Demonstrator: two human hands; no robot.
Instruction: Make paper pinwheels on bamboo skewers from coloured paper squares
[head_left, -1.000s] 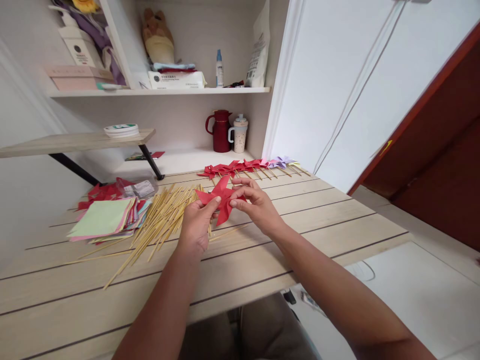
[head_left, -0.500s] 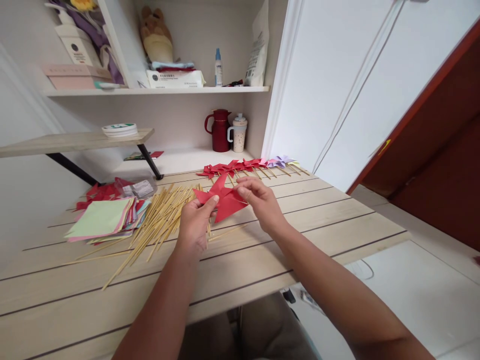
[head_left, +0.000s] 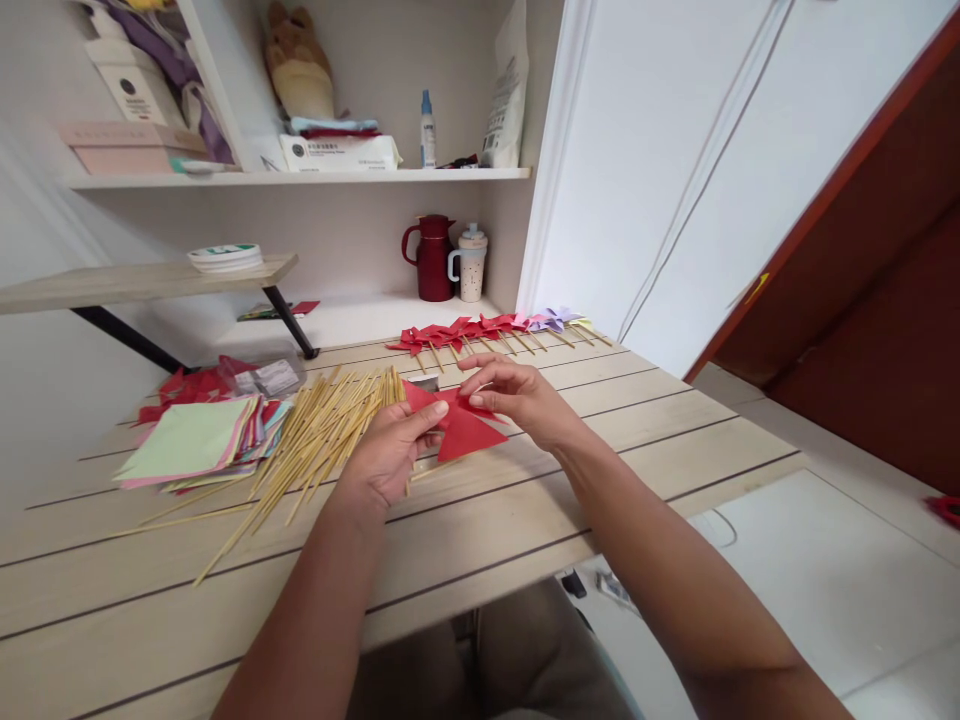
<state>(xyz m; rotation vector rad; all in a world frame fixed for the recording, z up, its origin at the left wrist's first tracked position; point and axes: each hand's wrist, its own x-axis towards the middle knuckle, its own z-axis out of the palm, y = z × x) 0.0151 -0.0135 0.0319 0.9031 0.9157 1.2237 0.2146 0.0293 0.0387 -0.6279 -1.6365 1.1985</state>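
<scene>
Over the desk (head_left: pixel 525 520), a light, crease-prone red paper pinwheel (head_left: pixel 457 425) is pinched at its centre by left hand (head_left: pixel 386 455) and right hand (head_left: pixel 517 395).

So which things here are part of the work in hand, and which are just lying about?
In use:
- red paper pinwheel, held by left hand and right hand
- bamboo sticks
- coloured paper stack
- finished pinwheels

Lying about:
- red jug
- cup
- spray bottle
- soft toy
</scene>
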